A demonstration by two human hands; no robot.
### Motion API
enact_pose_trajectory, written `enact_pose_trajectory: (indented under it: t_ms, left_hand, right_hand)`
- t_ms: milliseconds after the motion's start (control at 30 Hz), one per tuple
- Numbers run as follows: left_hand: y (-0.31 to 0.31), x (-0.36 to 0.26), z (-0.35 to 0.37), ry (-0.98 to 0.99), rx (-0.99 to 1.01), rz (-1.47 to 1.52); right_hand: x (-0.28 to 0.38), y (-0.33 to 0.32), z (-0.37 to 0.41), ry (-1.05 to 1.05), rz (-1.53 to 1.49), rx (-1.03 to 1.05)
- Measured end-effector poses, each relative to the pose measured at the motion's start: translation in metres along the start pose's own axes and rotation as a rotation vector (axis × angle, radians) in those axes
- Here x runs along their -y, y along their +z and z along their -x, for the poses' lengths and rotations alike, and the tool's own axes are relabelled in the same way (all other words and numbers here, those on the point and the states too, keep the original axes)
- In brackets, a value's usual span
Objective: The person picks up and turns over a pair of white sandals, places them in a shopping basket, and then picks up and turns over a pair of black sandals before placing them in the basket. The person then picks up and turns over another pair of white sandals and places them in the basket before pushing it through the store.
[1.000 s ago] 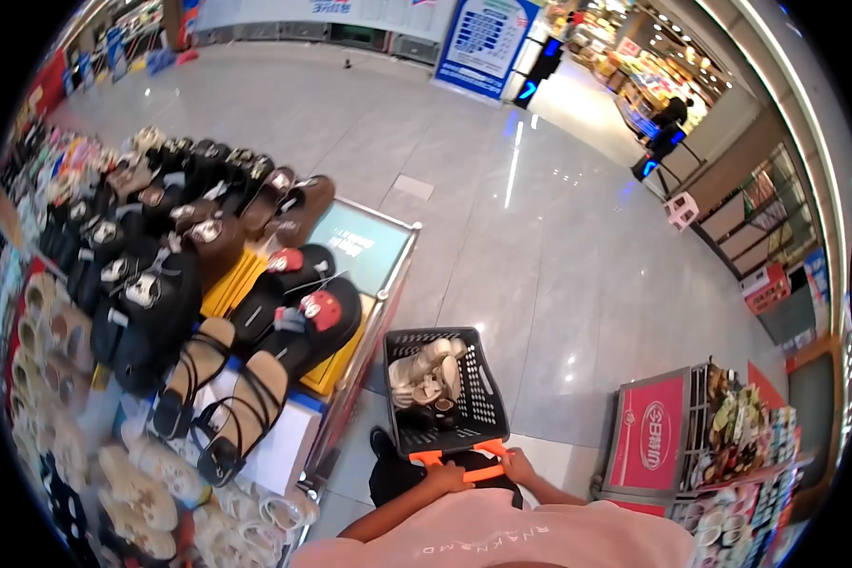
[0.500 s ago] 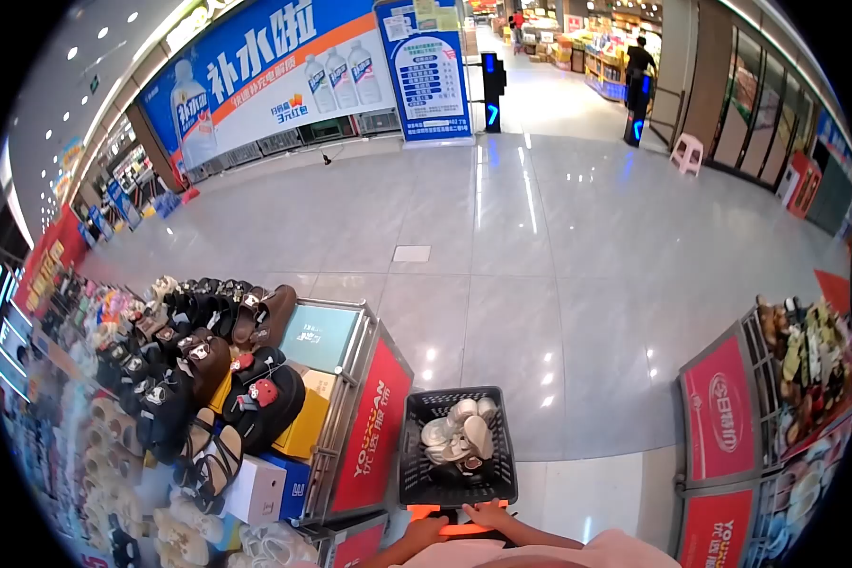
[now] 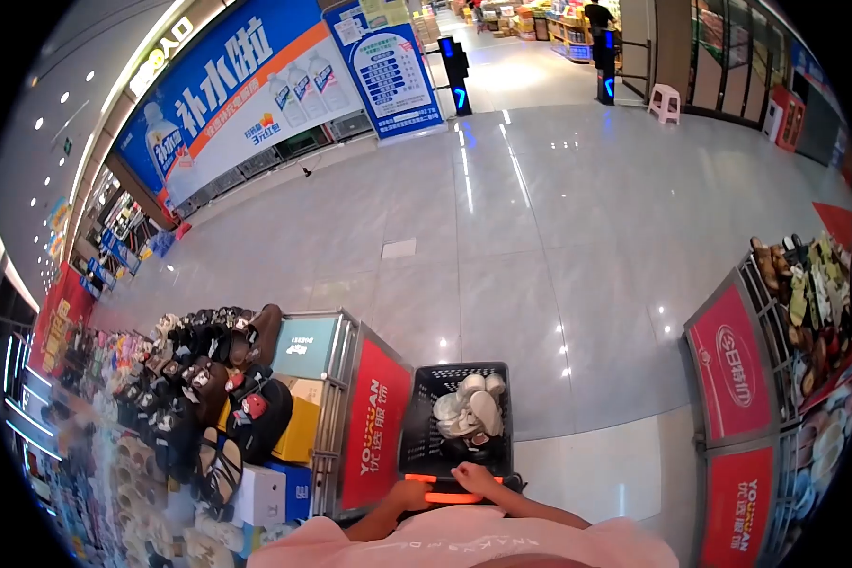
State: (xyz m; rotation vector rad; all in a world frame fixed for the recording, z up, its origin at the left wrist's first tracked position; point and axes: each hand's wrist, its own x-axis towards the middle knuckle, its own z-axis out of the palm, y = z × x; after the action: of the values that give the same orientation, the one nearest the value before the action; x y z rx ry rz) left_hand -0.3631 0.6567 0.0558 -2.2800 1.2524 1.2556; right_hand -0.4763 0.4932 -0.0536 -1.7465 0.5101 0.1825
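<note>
In front of my body stands a black plastic shopping basket (image 3: 423, 445) with an orange handle (image 3: 450, 497) on its near side. Several whitish shoes (image 3: 469, 409) lie inside, with dark footwear (image 3: 471, 447) beneath them at the near end. My left hand (image 3: 408, 494) is closed around the left part of the handle. Over its right part my right hand (image 3: 476, 479) is closed too, knuckles up. Wheels or a base under the basket are hidden.
A shoe stand (image 3: 376, 426) with red panels and stacked boxes runs close along the basket's left. On the right is another red-panelled shoe stand (image 3: 729, 364). Grey tiled floor (image 3: 483, 275) stretches ahead to gate posts (image 3: 605, 71), a pink stool (image 3: 665, 102) and a person (image 3: 598, 17).
The view has tilted and turned slightly. In it, the basket's far rim and both hands sit higher, and more of my pink shirt shows. Both hands stay on the handle.
</note>
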Motion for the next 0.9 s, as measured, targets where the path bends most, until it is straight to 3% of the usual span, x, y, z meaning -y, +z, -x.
enact_pose_trajectory:
  t_ms: [167,267,333,400,533,667,900]
  left_hand:
    - [-0.02,0.033,-0.038,0.034,-0.15,0.027]
    - [-0.041,0.048,-0.06,0.068,-0.179,0.064]
    - [-0.049,0.059,-0.078,0.128,-0.257,0.084]
    - [-0.063,0.072,-0.093,0.158,-0.294,0.102]
    - [-0.098,0.087,-0.116,0.173,-0.381,0.134]
    - [-0.129,0.1,-0.151,0.216,-0.409,0.189]
    - [-0.183,0.111,-0.203,0.213,-0.469,0.263]
  right_hand:
    - [0.024,-0.008,-0.02,-0.135,0.209,0.081]
    - [0.034,-0.022,-0.046,-0.128,0.288,0.062]
    - [0.043,-0.03,-0.065,-0.046,0.316,0.183]
    - [0.053,-0.032,-0.077,-0.132,0.543,0.112]
    - [0.072,-0.041,-0.113,-0.109,0.646,-0.11]
    - [0.064,-0.064,-0.159,0.07,0.701,-0.08]
    - [0.089,-0.115,-0.226,0.083,0.722,-0.071]
